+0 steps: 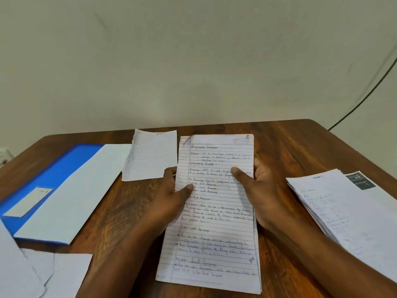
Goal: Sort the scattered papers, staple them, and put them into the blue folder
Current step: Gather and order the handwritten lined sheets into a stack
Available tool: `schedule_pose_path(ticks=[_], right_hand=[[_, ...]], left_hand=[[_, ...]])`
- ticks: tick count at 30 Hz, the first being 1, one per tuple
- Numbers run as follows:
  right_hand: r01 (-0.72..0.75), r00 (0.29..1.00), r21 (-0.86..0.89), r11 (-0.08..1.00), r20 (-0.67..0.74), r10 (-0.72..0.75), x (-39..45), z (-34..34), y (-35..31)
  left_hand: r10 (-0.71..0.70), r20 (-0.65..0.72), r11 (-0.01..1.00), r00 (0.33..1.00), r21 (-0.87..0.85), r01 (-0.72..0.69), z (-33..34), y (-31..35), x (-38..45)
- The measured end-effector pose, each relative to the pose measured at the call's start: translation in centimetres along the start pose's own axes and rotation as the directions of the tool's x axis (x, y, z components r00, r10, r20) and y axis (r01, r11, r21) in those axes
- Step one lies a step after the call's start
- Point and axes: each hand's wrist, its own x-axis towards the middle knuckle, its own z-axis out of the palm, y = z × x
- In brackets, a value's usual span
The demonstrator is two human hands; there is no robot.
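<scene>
Centrally, both hands, left hand [171, 201] and right hand [261, 194], pinch the handwritten sheets [217, 211] by their side edges, while the blue folder [53, 190] at the table's [290, 147] left edge apparently holds white paper [86, 190].

fingers [171, 172]: behind handwritten sheets [214, 211] | loose papers [32, 274]: cropped bottom-left

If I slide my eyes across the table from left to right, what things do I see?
Blue folder → small lined sheet → left hand → handwritten pages → right hand → paper stack.
</scene>
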Motion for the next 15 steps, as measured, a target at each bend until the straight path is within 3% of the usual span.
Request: schedule_pose_path(ticks=[4,9,15], right_hand=[[0.009,1.0,0.043,0.999,0.013,-0.009,0.3,-0.6,-0.5],[-0.008,0.997,0.13,0.991,0.083,-0.003,0.6,-1.0,-1.2],[0.052,0.995,0.006,0.999,0.089,-0.052,0.3,-0.9,-1.2]], left_hand=[[0.003,0.001,0.995,1.0,-0.102,-0.003,-0.2,0.4,-0.3],[-0.048,0.129,0.978,0.99,-0.194,0.073,-0.6,1.3,-0.9],[-0.073,0.194,0.966,0.978,-0.229,0.117,0.0,1.1,-1.2]])
